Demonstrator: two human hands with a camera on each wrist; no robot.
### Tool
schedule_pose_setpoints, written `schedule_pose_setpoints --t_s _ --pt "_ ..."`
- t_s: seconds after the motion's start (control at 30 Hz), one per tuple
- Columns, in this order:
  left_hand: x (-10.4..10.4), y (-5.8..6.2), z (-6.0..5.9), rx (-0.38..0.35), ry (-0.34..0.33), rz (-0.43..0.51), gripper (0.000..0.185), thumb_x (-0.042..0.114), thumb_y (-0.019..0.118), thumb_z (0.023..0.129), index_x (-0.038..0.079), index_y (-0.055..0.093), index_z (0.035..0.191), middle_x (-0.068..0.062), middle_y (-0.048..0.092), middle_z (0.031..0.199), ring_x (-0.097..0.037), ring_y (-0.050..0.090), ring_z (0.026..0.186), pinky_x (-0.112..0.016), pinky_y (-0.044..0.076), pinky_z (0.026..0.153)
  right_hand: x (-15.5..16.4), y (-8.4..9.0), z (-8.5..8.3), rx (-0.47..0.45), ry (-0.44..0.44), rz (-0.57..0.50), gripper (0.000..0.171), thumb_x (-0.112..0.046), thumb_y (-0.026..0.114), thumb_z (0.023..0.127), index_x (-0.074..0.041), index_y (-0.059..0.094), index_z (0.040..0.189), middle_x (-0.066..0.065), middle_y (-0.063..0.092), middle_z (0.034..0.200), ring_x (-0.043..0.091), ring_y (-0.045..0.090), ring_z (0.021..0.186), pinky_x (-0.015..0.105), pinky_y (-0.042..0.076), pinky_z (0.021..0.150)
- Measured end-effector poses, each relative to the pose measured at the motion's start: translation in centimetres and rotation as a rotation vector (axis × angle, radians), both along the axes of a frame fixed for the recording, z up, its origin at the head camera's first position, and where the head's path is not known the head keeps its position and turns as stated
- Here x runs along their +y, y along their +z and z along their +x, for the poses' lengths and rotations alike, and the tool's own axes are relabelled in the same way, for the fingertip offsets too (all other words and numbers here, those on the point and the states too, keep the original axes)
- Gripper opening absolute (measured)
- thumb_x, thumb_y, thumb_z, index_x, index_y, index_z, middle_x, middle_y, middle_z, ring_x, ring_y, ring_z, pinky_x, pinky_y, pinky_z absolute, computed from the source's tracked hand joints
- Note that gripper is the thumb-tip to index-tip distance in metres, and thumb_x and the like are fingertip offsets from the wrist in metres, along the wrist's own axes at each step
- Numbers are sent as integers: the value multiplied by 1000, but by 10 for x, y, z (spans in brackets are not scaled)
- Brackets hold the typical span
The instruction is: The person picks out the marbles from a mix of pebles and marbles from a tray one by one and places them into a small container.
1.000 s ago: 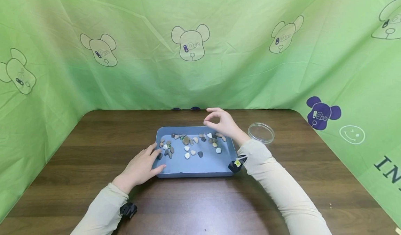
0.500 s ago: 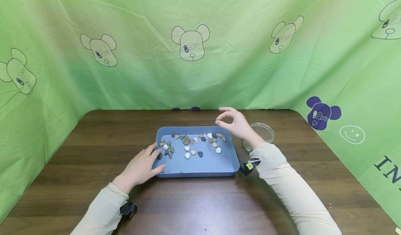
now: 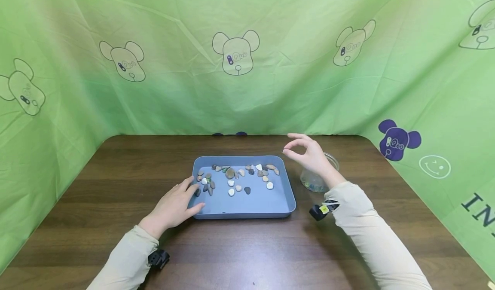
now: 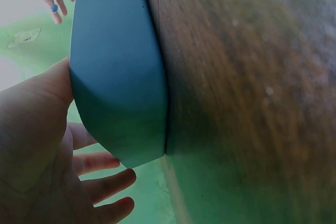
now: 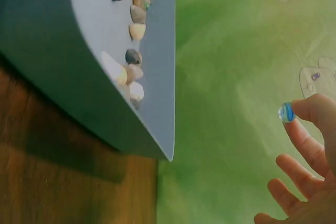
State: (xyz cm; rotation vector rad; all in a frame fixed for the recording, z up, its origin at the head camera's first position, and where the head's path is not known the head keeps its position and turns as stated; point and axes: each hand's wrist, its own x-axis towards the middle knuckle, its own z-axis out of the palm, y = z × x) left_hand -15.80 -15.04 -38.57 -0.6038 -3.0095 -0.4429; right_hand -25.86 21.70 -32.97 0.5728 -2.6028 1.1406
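Both hands showed in the head view. Relaxed and flat, the left hand point(image 3: 175, 205) rested against the near-left corner of the blue tray point(image 3: 247, 207), fingers straight along its rim. Just right of the tray, the right hand point(image 3: 311, 157) hung over the clear round dish point(image 3: 314, 181), thumb and forefinger pressed together — what they pinched was too small to tell from here. Pebbles point(image 3: 236, 176) lay scattered across the far half of the tray, grey, brown and white. Tray and dish stood on a dark wooden table point(image 3: 127, 169) with a green bear-print cloth point(image 3: 162, 58) behind.

From the left wrist, the left hand's point(image 4: 47, 156) palm pressed on the tray's point(image 4: 115, 77) outer wall, fingers spread straight past the corner.

From the right wrist, the pinch was plain — a small blue glass bead point(image 5: 286, 112) sat between thumb and fingertip, other fingers point(image 5: 294, 169) loosely fanned. Beside it rose the tray's point(image 5: 63, 72) wall, with pebbles point(image 5: 131, 56) along its floor.
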Motion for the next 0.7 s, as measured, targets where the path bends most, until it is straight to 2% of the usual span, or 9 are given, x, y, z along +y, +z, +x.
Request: schedule_pose_setpoints --t_s 0.3,0.7 --pt "0 0 0 -5 -3 3 57 40 57 90 -1 52 128 -24 40 142 -38 44 129 -51 35 108 19 -3 7 6 -53 13 12 -13 68 83 -3 69 89 18 54 132 37 44 128 52 33 105" --pt "0 -1 0 -2 -2 1 57 40 57 90 0 52 129 -24 40 142 -38 43 129 -50 35 108 39 -6 15 74 -106 16 11 -11 69 82 -1 69 86 20 56 129 39 46 125 49 35 99"
